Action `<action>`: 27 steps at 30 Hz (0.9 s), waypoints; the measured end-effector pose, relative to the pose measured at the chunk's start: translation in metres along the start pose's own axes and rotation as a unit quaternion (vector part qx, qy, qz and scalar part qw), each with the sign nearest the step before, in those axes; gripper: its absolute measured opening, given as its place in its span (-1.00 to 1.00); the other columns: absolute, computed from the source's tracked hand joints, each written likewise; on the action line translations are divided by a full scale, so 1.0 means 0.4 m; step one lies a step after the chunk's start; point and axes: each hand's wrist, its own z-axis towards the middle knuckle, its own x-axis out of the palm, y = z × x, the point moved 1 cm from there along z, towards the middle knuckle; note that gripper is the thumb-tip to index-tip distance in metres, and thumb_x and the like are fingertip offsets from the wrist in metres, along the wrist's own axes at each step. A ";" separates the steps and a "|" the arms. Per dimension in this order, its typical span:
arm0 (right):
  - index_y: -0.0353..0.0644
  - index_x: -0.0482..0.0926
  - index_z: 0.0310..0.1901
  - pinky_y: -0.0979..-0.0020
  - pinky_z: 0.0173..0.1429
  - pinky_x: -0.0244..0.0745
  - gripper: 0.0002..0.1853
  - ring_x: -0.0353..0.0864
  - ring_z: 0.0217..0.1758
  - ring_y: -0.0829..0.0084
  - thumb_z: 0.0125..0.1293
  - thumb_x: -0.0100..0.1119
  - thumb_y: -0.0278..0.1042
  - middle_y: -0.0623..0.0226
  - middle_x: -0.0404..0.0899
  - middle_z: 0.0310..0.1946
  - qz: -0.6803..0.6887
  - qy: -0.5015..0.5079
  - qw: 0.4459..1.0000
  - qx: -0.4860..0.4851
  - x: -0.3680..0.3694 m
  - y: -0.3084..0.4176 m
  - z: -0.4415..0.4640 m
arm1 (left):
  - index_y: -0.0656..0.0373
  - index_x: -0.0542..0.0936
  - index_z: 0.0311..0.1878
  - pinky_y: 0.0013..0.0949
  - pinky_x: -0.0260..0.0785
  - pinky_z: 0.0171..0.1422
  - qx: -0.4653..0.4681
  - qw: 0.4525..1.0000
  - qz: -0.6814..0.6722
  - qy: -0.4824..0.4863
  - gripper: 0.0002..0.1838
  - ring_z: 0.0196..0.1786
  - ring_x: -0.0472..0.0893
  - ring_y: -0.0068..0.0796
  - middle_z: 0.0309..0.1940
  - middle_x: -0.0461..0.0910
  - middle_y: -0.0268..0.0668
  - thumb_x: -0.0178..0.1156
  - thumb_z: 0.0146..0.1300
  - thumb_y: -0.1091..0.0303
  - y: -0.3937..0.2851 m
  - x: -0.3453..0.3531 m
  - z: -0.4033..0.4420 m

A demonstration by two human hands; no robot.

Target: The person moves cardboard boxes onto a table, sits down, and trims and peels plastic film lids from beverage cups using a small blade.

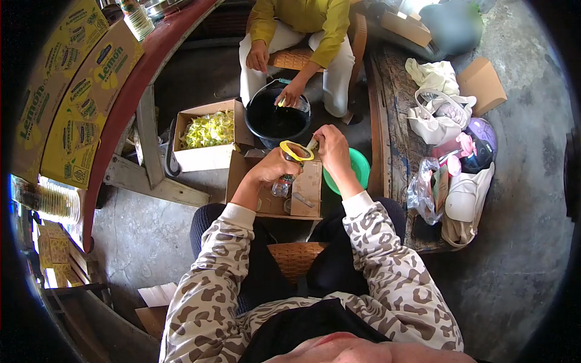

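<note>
My left hand (272,168) is wrapped round a plastic cup (282,186) with a bright yellow rim, a clear lower part and a dark printed label. The cup tilts, its yellow end facing up toward my right hand (332,145). Thumb and fingers of that hand pinch a small pale piece (312,144) close to the rim; its kind is too small to tell. Below both hands stands an open cardboard box (306,189) with its flaps spread. A green basin (361,166) sits under my right wrist, partly hidden by it.
Opposite, a seated person's hand (292,94) holds a clear cup over a black bucket (257,124). A cardboard box (206,158) holds yellow-green strips. Bags and a helmet (483,136) lie on the bench at right. Lemon cartons (91,109) line the red-edged table at left.
</note>
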 end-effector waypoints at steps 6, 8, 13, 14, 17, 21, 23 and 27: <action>-0.22 0.63 -0.34 0.04 -0.11 0.48 -0.92 0.63 -0.19 -0.04 0.23 0.15 -0.46 0.01 0.63 -0.32 -0.051 -0.006 0.992 0.112 -0.045 -0.157 0.044 | 0.24 0.58 -0.11 -0.51 0.41 -0.11 0.048 0.995 0.042 0.076 -0.56 -0.22 0.52 -0.64 -0.28 0.59 -0.43 0.49 -0.11 0.45 -0.021 0.019 -0.080; -0.22 0.64 -0.33 0.05 -0.09 0.49 -0.91 0.63 -0.17 -0.04 0.23 0.15 -0.46 0.00 0.64 -0.31 -0.045 0.026 0.993 0.107 -0.052 -0.143 0.037 | 0.23 0.56 -0.07 -0.50 0.41 -0.06 0.086 0.992 0.095 0.004 -0.52 -0.18 0.52 -0.64 -0.23 0.58 -0.42 0.50 -0.11 0.46 -0.017 -0.027 -0.082; -0.21 0.66 -0.25 0.08 0.01 0.48 -0.85 0.62 -0.09 -0.01 0.20 0.11 -0.53 0.04 0.66 -0.26 -0.043 0.124 0.987 0.096 0.012 -0.106 -0.043 | 0.20 0.51 -0.25 -0.49 0.38 -0.15 0.147 0.969 -0.066 -0.186 -0.67 -0.26 0.49 -0.64 -0.31 0.53 -0.41 0.48 -0.04 0.46 -0.115 -0.016 -0.083; -0.21 0.66 -0.24 0.09 0.05 0.47 -0.84 0.62 -0.08 -0.01 0.19 0.09 -0.55 0.05 0.66 -0.26 -0.037 0.153 0.985 0.076 0.032 -0.097 -0.055 | 0.20 0.51 -0.25 -0.49 0.38 -0.15 0.166 0.964 -0.040 -0.203 -0.66 -0.27 0.49 -0.64 -0.32 0.53 -0.41 0.48 -0.05 0.47 -0.111 -0.013 -0.075; -0.22 0.64 -0.16 0.16 0.13 0.49 -0.76 0.62 0.04 0.04 0.15 0.07 -0.60 0.03 0.68 -0.16 0.063 0.250 0.956 0.137 0.113 -0.083 -0.067 | 0.23 0.52 -0.19 -0.43 0.43 -0.13 0.194 0.953 0.016 -0.230 -0.60 -0.25 0.54 -0.58 -0.32 0.58 -0.35 0.51 -0.08 0.40 -0.094 -0.002 -0.058; -0.26 0.60 -0.13 0.24 0.04 0.51 -0.77 0.63 -0.05 0.14 0.16 0.13 -0.59 0.05 0.65 -0.19 -0.007 0.309 0.943 0.122 0.282 -0.092 -0.083 | 0.26 0.55 -0.07 -0.37 0.48 0.02 0.223 0.930 0.029 -0.290 -0.47 -0.15 0.64 -0.46 -0.23 0.64 -0.20 0.53 -0.13 0.34 -0.079 0.015 -0.048; -0.26 0.60 -0.17 0.29 -0.03 0.51 -0.82 0.62 -0.14 0.22 0.18 0.16 -0.58 0.12 0.64 -0.26 0.048 0.319 0.934 0.153 0.356 -0.098 -0.086 | 0.26 0.55 -0.08 -0.35 0.48 0.02 0.228 0.923 0.016 -0.310 -0.48 -0.17 0.66 -0.40 -0.25 0.65 -0.19 0.51 -0.14 0.32 -0.094 0.027 -0.044; -0.28 0.58 -0.24 0.39 -0.17 0.51 -0.92 0.60 -0.32 0.39 0.22 0.22 -0.56 0.27 0.61 -0.39 0.190 0.310 0.900 0.240 0.491 -0.050 -0.055 | 0.26 0.55 -0.08 -0.34 0.47 -0.02 0.239 0.906 0.023 -0.349 -0.47 -0.20 0.66 -0.32 -0.27 0.64 -0.20 0.47 -0.19 0.35 -0.101 0.016 -0.032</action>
